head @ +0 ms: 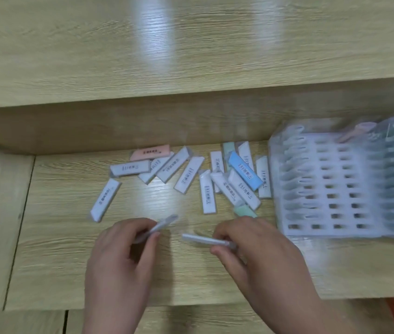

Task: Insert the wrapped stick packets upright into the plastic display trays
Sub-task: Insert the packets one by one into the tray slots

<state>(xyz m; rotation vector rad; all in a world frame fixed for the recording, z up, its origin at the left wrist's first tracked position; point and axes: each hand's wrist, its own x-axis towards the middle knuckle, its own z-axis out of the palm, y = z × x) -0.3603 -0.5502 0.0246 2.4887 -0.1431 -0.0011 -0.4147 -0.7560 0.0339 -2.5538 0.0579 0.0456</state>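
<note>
Left hand (128,242) pinched a packet (161,226), right hand (253,247) another; tray (323,233) at 3 o'clock had narrow slots, so a tilted entry might jam.

The right hand (258,249) hides one end of its packet (200,238); right of that grip, the display trays (331,189) blur and are cropped by the edge.
</note>
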